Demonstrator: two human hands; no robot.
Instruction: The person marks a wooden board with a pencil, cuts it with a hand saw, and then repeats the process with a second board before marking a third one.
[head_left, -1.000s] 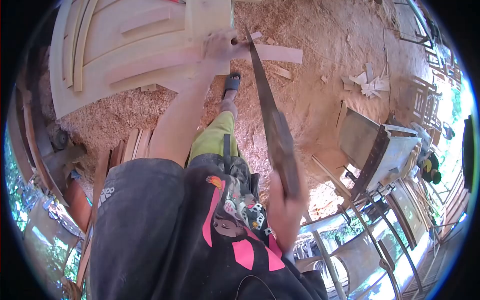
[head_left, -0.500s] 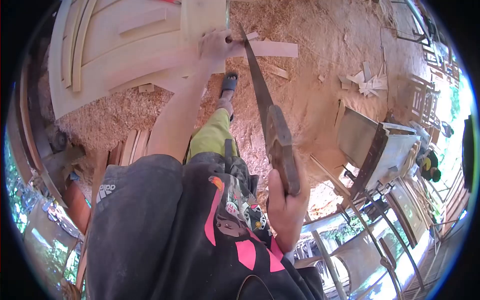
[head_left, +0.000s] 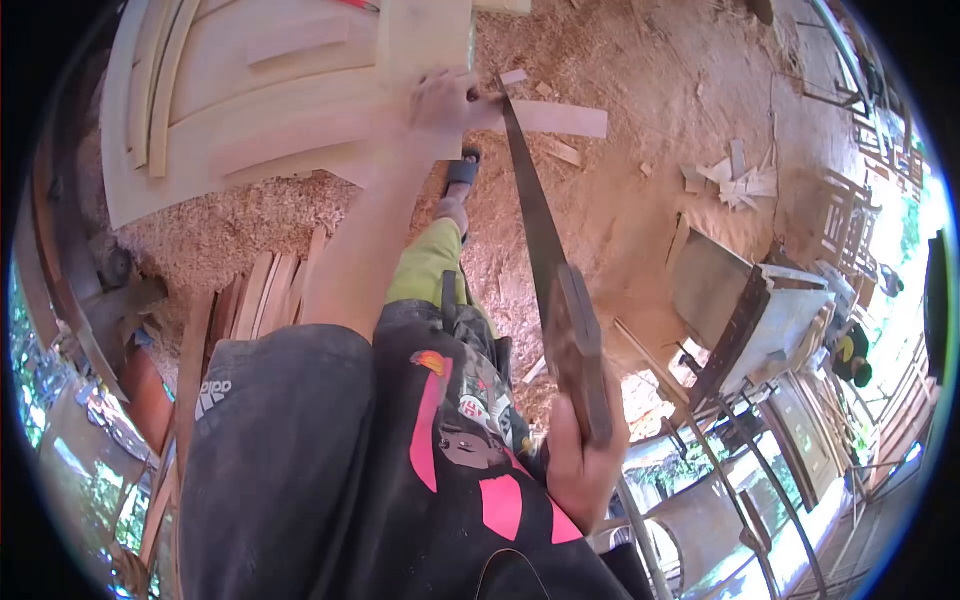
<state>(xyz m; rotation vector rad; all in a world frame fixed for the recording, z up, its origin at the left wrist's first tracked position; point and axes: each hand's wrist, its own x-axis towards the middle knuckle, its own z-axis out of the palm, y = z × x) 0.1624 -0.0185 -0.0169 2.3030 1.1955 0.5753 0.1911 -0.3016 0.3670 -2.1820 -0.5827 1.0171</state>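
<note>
My right hand (head_left: pixel 588 465) is closed around the wooden handle of a handsaw (head_left: pixel 532 190). The saw's long dark blade points away from me, and its far end lies beside my left thumb, across a thin wooden strip (head_left: pixel 560 118). My left hand (head_left: pixel 440 102) presses and grips that strip at the right edge of a pale wooden worktop (head_left: pixel 145 200); part of the strip sticks out past the edge. Under and beside the left hand lies a wide pale board (head_left: pixel 420 40). Whether the teeth are cutting into the strip cannot be made out.
Several curved wood strips (head_left: pixel 165 90) and a red tool (head_left: pixel 358 5) lie on the worktop. Sawdust and offcuts (head_left: pixel 740 180) cover the ground. A box-like wooden piece (head_left: pixel 740 320) stands at the right, with clamps nearby. Planks (head_left: pixel 265 295) lean at my left.
My right hand has drawn the saw back toward my body, so the handle sits lower. My left hand stays on the strip while the whole view has shifted slightly.
</note>
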